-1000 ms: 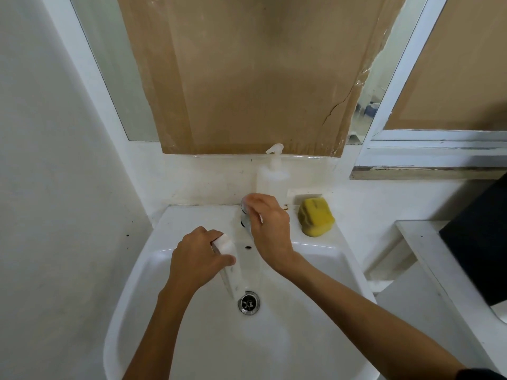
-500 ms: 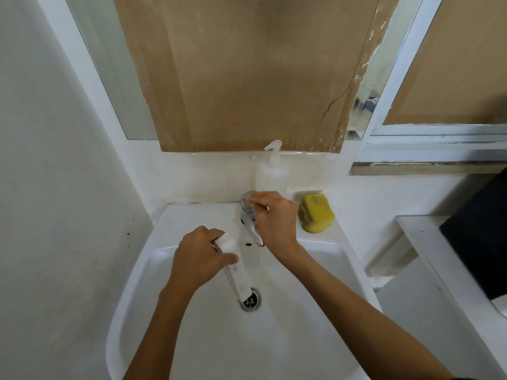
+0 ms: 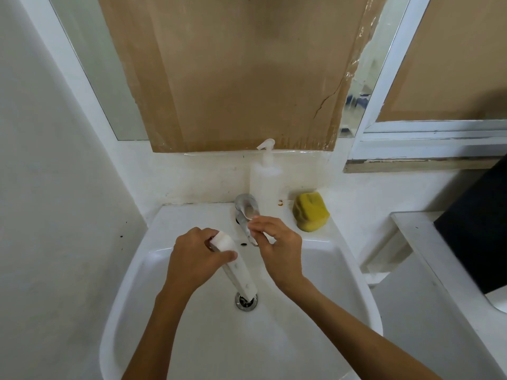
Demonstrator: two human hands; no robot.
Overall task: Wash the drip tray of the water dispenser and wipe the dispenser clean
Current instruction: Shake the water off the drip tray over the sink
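Observation:
My left hand (image 3: 192, 259) grips the upper end of the long white drip tray (image 3: 242, 275). The tray slants down into the white sink (image 3: 123, 297), its lower end just above the drain (image 3: 246, 300). My right hand (image 3: 279, 248) hovers beside the chrome faucet (image 3: 245, 207) with its fingers loosely curled. Its fingertips are at the tip of the faucet lever and hold nothing. I cannot tell whether water is running.
A yellow sponge (image 3: 310, 211) lies on the sink's back right corner, next to a white pump bottle (image 3: 264, 182) behind the faucet. Brown cardboard (image 3: 233, 78) covers the mirror above. A white ledge (image 3: 428, 242) with a black object (image 3: 477, 229) stands to the right.
My right hand has come off the top of the faucet lever and drawn back toward me. The drip tray has tilted lower toward the drain.

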